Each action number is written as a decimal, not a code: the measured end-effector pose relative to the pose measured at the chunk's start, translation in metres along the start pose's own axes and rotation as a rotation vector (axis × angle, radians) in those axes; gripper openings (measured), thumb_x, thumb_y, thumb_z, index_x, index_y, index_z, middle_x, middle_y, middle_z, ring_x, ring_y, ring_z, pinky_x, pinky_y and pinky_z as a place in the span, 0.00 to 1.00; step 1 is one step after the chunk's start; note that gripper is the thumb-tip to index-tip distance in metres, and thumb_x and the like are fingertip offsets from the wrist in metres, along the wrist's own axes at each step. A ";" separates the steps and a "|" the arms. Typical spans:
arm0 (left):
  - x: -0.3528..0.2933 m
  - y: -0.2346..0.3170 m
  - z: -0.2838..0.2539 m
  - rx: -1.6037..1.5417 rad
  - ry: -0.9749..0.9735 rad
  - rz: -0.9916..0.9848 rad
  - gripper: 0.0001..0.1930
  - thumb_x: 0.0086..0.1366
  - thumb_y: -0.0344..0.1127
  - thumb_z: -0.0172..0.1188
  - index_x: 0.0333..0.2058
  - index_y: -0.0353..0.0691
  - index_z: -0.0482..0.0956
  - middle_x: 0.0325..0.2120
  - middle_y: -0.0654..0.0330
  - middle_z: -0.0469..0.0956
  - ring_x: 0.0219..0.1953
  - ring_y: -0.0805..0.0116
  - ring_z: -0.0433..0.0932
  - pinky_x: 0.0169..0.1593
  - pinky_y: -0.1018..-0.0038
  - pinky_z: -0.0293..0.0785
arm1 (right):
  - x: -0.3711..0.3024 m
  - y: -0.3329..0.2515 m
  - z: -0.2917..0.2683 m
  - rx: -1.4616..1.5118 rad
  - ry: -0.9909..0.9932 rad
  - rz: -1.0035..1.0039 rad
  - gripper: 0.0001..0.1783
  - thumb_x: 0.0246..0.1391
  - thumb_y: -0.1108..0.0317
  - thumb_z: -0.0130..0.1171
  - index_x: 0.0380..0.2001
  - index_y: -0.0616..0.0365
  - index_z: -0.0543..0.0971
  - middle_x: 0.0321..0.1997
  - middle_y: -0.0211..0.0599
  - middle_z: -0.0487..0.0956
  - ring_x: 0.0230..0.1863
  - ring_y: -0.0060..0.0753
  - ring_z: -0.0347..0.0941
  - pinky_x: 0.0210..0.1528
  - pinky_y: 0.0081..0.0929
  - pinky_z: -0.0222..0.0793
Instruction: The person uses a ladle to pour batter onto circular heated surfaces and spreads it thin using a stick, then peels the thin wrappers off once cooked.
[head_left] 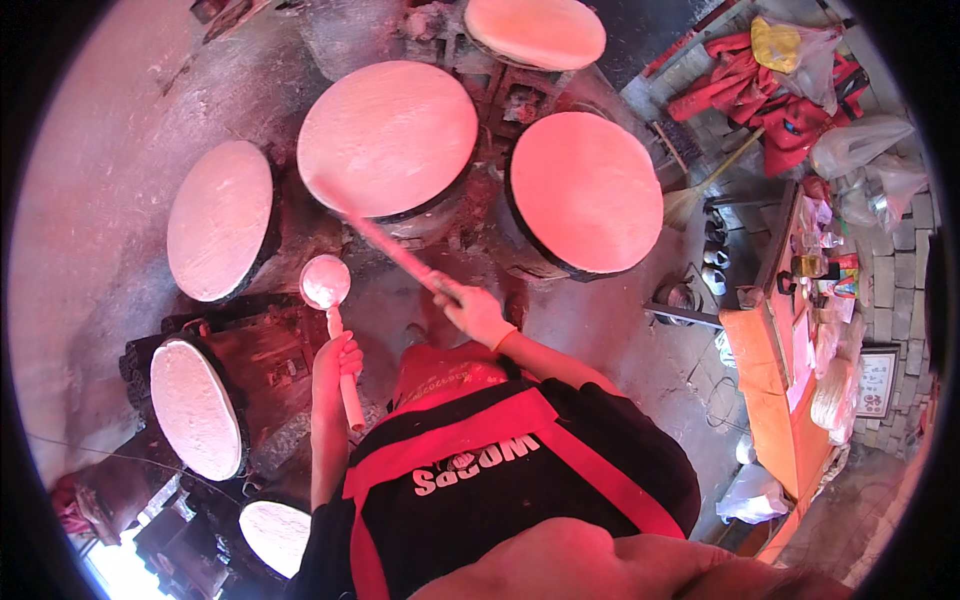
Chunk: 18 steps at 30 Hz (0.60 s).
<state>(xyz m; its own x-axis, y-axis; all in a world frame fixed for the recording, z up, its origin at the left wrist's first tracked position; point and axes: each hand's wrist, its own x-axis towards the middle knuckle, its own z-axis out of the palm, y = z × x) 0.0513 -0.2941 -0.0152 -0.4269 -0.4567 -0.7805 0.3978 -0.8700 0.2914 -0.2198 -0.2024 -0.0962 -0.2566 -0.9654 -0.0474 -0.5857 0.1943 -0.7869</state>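
Note:
My left hand is closed round the wooden handle of a ladle, whose round bowl points away from me and carries pale batter. My right hand grips a long thin stick, perhaps a spreader. The stick's blurred far end reaches over the near left edge of a large round pancake on a dark griddle. Whether it touches the batter, I cannot tell. Right of that lies another round pancake on its own griddle, and a third pancake is to the left.
More pancakes on griddles sit at the far top, lower left and bottom left. At the right, an orange-covered table holds bottles and bags. A broom lies near red cloths at the upper right.

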 end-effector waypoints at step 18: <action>-0.026 -0.158 0.184 -0.565 -0.192 -0.018 0.13 0.70 0.29 0.40 0.49 0.26 0.61 0.24 0.62 0.60 0.19 0.77 0.60 0.17 0.84 0.59 | 0.198 0.296 -0.418 -0.371 0.290 0.301 0.23 0.51 0.44 0.52 0.40 0.47 0.81 0.33 0.46 0.80 0.38 0.46 0.77 0.44 0.38 0.70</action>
<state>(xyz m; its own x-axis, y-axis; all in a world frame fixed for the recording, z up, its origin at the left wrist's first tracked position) -0.1499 -0.1788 0.0601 -0.5556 -0.5143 -0.6533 0.7372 -0.6680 -0.1012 -0.7651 -0.2634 -0.0818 -0.6246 -0.7805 -0.0247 -0.6716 0.5531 -0.4930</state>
